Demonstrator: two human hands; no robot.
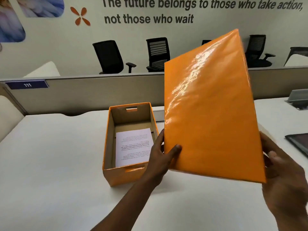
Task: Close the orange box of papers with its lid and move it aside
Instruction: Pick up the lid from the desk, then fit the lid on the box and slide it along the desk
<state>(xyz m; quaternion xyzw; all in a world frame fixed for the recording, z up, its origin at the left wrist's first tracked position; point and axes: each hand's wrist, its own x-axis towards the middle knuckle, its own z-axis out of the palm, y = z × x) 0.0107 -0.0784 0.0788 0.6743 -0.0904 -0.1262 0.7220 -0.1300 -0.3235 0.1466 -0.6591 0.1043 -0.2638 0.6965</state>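
Head view: both hands hold the glossy orange lid (211, 104) up off the white desk (50, 164), tilted so its shiny top faces the camera and its far end rises toward the wall. The left hand (162, 157) grips the lid's lower left edge, thumb pressed flat on the orange face, the other fingers hidden behind it. The right hand (281, 165) clasps the lid's lower right side, thumb at the edge, fingers curled round the back where they cannot be seen. Both hands are closed on the lid.

Just left of the left hand, and partly behind it, the orange box (126, 174) stands open on the desk, its plain cardboard inside showing, with a cut-out handle slot in the near wall and another in the far wall. Printed papers (133, 145) lie flat on its bottom, toward the side nearest the left hand. The lid sits above and to the right of the box, not over its opening; whether its lower left edge touches the box rim cannot be told.

Beyond the right hand, at the desk's right edge, lies a dark flat tablet-like thing (298, 142). Past the lid, a grey partition (100, 92) runs along the desk's far side, bearing a blue plate marked 111 (27, 84). Black office chairs (110, 57) stand behind it, under lettering on the wall
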